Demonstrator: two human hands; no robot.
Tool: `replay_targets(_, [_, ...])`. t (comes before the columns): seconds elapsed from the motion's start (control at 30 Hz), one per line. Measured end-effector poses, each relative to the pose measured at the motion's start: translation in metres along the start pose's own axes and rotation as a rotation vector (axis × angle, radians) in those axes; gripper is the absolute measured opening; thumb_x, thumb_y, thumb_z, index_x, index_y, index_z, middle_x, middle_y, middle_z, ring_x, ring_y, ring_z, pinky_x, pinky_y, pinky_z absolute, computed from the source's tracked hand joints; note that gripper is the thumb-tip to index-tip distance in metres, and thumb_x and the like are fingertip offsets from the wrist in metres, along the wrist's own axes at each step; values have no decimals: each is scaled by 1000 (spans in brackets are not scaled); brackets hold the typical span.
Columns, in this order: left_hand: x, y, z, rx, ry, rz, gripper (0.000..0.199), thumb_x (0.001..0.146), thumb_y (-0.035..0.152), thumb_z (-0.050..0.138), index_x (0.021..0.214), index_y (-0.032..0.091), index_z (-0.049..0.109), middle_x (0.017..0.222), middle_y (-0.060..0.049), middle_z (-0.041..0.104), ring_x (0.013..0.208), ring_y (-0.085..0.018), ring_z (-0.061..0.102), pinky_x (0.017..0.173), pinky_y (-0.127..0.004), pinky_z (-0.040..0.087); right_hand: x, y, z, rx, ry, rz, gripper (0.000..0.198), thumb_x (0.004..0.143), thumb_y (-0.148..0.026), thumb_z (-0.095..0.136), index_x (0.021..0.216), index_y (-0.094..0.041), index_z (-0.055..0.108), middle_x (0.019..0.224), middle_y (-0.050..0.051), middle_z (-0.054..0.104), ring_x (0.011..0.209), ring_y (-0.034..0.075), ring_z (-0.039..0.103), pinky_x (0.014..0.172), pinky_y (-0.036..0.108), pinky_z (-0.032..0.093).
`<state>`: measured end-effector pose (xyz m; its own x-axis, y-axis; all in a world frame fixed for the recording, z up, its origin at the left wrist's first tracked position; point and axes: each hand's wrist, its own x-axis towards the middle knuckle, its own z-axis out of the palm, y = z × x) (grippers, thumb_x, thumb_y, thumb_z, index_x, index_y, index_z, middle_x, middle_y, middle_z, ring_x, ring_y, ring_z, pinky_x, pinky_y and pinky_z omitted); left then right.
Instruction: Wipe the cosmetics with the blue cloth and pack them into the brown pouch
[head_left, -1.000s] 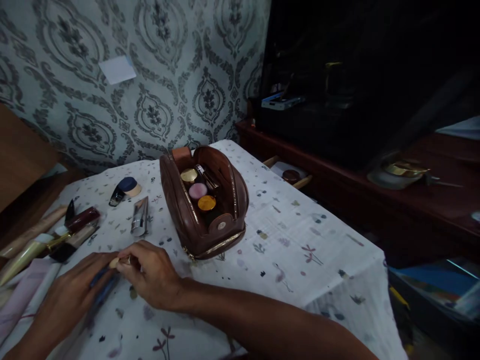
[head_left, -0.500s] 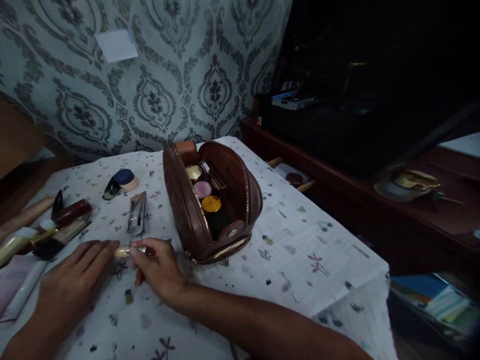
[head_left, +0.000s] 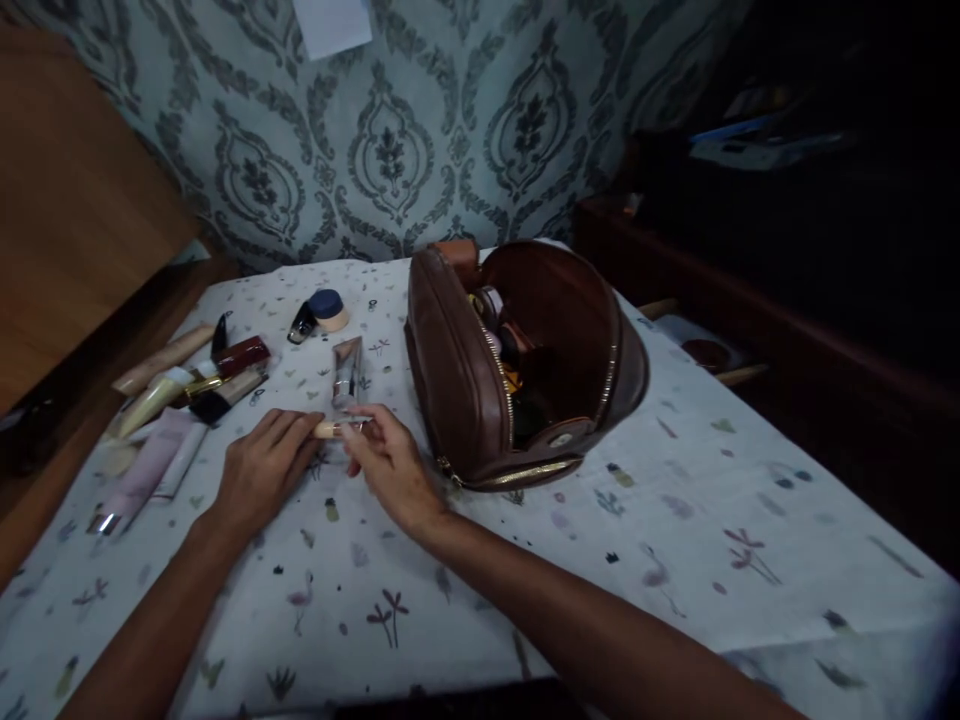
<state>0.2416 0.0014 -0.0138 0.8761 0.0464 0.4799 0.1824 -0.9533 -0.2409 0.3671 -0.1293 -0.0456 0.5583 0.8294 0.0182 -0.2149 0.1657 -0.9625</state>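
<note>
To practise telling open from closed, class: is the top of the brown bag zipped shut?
No, the bag gapes at the top, with the two edges of its zip apart.

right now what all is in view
held tube: 1, beige, between hands
second tube: 1, silvery, beyond hands
jar: 1, beige, blue lid, on cloth
small item: 1, black, beside jar
cosmetics: several, mixed colours, left
bag: 1, brown, right of hands
bag contents: several, mixed, partly hidden
cloth: 1, printed white, under bag
wall: 1, patterned grey, behind
sheet: 1, white, on wall
panel: 1, brown, far left
drawer: 1, wood-edged, right of bag
blurred things: uncounted, blue-grey, upper right
left hand, right hand: 1 each, bare, at held tube
</note>
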Motion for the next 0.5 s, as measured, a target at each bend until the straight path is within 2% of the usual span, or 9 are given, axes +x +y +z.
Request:
replay_targets(0.13, [-6,1,-3,5,-6,-11,22,101,28,50,112,15,63,93,-6,70,87,-20,64,66,-29,48,-4,2,0,-100,-8,-117,10,88,-29,60,94,-21,56,74,-4,58,59,9,54,54,20,44])
replay_targets(0.4, [-11,1,-4,93,71,85,18,99,23,52,112,15,62,92,-8,70,84,-23,64,65,-31,45,-4,2,5,22,-9,63,13,89,-31,61,90,-21,52,66,-8,54,45,7,49,46,18,41])
replay_targets(0.5, [-9,7,-2,87,86,88,19,99,22,51,113,16,61,92,-7,70,85,-24,64,68,-32,46,-9,-4,3,-110,14,5,12,91,-31,59,90,-22,52,66,-7,53,50,8,52,50,19,43])
